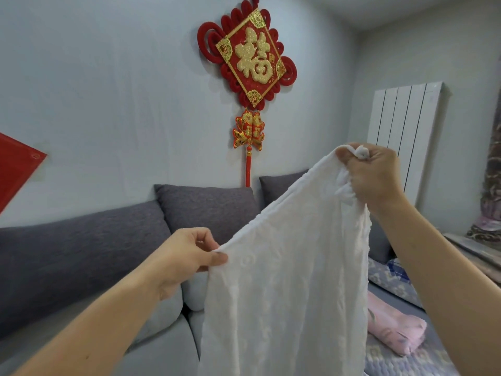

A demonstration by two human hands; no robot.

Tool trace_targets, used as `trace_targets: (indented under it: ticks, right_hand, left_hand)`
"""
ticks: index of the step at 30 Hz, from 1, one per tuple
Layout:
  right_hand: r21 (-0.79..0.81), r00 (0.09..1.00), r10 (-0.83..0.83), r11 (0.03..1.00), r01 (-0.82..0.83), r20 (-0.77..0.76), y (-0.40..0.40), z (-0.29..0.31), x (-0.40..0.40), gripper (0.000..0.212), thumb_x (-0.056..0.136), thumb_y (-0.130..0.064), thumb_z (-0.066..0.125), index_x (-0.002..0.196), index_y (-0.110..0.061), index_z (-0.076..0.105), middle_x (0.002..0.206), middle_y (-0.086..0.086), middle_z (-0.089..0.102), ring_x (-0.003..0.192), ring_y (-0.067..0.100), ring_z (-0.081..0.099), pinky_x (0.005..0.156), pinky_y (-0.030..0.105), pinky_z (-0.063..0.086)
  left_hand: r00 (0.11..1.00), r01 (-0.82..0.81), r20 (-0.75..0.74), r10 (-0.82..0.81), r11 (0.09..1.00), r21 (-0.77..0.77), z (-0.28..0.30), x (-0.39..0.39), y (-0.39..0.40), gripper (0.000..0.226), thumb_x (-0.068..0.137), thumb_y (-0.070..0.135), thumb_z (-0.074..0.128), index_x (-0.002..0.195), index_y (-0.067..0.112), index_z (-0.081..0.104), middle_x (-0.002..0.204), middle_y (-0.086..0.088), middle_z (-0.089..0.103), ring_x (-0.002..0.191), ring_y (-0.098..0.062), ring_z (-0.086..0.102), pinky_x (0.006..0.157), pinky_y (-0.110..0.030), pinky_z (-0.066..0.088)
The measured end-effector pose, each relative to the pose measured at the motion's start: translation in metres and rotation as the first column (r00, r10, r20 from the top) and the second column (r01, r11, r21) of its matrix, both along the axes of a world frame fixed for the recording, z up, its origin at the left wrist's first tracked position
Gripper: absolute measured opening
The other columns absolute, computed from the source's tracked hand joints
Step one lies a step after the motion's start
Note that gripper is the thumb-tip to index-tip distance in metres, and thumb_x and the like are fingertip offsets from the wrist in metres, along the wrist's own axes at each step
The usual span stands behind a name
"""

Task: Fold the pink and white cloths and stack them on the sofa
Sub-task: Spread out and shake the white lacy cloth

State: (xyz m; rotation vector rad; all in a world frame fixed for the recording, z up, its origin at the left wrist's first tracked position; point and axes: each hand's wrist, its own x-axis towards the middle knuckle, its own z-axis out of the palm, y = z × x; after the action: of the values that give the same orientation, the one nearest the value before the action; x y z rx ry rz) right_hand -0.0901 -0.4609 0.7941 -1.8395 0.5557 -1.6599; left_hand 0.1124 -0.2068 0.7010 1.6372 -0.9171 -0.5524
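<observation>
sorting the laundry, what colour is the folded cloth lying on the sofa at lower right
Pink, with a faint darker print, seen in the head view.

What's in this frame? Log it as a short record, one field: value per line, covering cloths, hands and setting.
white cloth: held up in the air, hanging down, unfolded
left hand: pinches the cloth's upper edge at its lower corner
right hand: grips the other corner bunched, raised higher
pink cloth: folded, lying on a patterned cover at the right
sofa: grey, dark back cushions, behind the cloth
wall: red and gold knot ornament hanging above the sofa
task state: pink folded, white not yet
</observation>
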Motion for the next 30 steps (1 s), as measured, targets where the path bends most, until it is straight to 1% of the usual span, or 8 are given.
trace_targets:
  ticks: [4,10,13,15,17,19,24,30]
  right_hand:
    - [0.081,0.991,0.125,0.988,-0.130,0.054,0.012,-0.003,-0.006,0.015,0.091,-0.021,0.072,0.084,-0.007,0.073,0.066,0.000,0.060,0.054,0.009,0.055,0.053,0.023,0.049]
    - [0.423,0.977,0.164,0.882,-0.206,0.134,-0.001,-0.024,-0.029,0.013,0.094,-0.016,0.068,0.081,-0.014,0.069,0.085,0.010,0.073,0.075,0.021,0.071,0.075,0.040,0.062]
    - [0.361,0.991,0.074,0.932,-0.028,-0.113,0.010,-0.029,-0.027,0.012,0.094,-0.020,0.065,0.093,-0.010,0.073,0.099,0.019,0.072,0.089,0.032,0.071,0.080,0.043,0.058]
    - [0.142,0.875,0.163,0.984,-0.109,-0.456,0.043,-0.029,-0.012,0.027,0.094,-0.036,0.064,0.097,-0.011,0.073,0.097,0.015,0.072,0.078,0.022,0.067,0.072,0.035,0.054]
    - [0.052,0.557,0.216,0.954,-0.295,-0.802,0.076,-0.034,0.005,0.033,0.090,-0.053,0.061,0.098,-0.024,0.072,0.090,-0.005,0.073,0.079,0.010,0.066,0.076,0.033,0.051]
    - [0.107,0.371,0.245,0.929,-0.355,-0.896,0.087,-0.041,0.011,0.033,0.090,-0.056,0.062,0.083,-0.024,0.069,0.070,-0.014,0.064,0.065,0.005,0.056,0.067,0.029,0.045]
    - [0.274,0.279,0.398,0.877,-0.394,-0.874,0.088,-0.064,-0.010,0.009,0.091,-0.039,0.069,0.096,-0.034,0.075,0.074,-0.017,0.071,0.066,-0.006,0.060,0.067,0.015,0.044]
    - [0.158,0.300,0.275,0.919,-0.362,-0.914,0.087,-0.093,0.005,0.032,0.088,-0.039,0.074,0.097,-0.009,0.072,0.084,0.013,0.068,0.069,0.005,0.053,0.064,0.027,0.041]
  left_hand:
    - [0.995,-0.095,0.034,0.094,0.995,0.025,-0.010,0.004,-0.007,0.038,0.076,0.003,0.084,0.065,0.013,0.049,0.059,-0.001,0.061,0.062,-0.016,0.061,0.059,-0.029,0.049]
    - [0.917,-0.041,-0.395,-0.052,0.974,-0.224,-0.027,0.003,-0.010,0.009,0.093,0.009,0.066,0.084,0.010,0.070,0.085,-0.010,0.066,0.070,-0.018,0.059,0.063,-0.032,0.049]
    - [0.979,-0.012,-0.200,-0.034,0.974,-0.225,-0.020,-0.018,-0.018,0.011,0.093,0.007,0.067,0.084,0.010,0.073,0.082,-0.008,0.068,0.074,-0.019,0.060,0.068,-0.031,0.050]
    - [0.994,0.074,0.096,-0.055,0.976,-0.206,-0.007,-0.039,-0.027,0.010,0.092,0.010,0.069,0.084,0.013,0.074,0.079,-0.001,0.072,0.074,-0.011,0.062,0.069,-0.027,0.051]
    - [0.943,0.141,0.325,-0.076,0.973,-0.181,0.004,-0.055,-0.038,0.010,0.089,0.011,0.070,0.084,0.018,0.074,0.080,0.001,0.074,0.071,-0.006,0.063,0.069,-0.030,0.053]
    - [0.910,0.134,0.412,-0.045,0.973,-0.190,0.006,-0.060,-0.045,0.010,0.087,0.011,0.072,0.083,0.020,0.073,0.079,-0.003,0.074,0.069,-0.008,0.062,0.067,-0.033,0.054]
    - [0.973,0.023,0.224,0.045,0.956,-0.292,-0.029,-0.064,-0.040,0.011,0.084,0.011,0.077,0.079,0.017,0.069,0.077,-0.007,0.072,0.064,-0.006,0.059,0.061,-0.024,0.049]
    - [0.987,0.033,0.158,0.022,0.942,-0.333,-0.065,-0.076,-0.046,0.016,0.078,0.014,0.083,0.073,0.020,0.068,0.072,-0.006,0.072,0.066,-0.010,0.061,0.065,-0.040,0.054]
